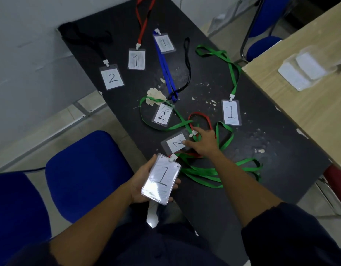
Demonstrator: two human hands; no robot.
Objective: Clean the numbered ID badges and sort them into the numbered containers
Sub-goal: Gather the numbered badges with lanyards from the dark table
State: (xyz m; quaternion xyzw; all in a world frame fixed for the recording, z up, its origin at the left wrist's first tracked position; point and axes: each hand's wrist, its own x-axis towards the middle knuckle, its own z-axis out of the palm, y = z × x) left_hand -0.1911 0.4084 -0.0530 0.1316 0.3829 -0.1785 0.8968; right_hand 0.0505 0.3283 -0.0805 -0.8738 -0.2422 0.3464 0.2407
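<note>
My left hand (142,178) grips the 1 badge (161,179) just off the surface (261,120) edge, my right hand (204,143) lies loose-fingered on the 2 badge (174,144), so I judge pickup underway, needing a pinch clear of tangled lanyards (204,171).

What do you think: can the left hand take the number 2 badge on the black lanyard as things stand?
Probably not yet: the left hand holds a number 1 badge, so it is full. Nothing covers the number 2 badge, and the way there looks free.
</note>
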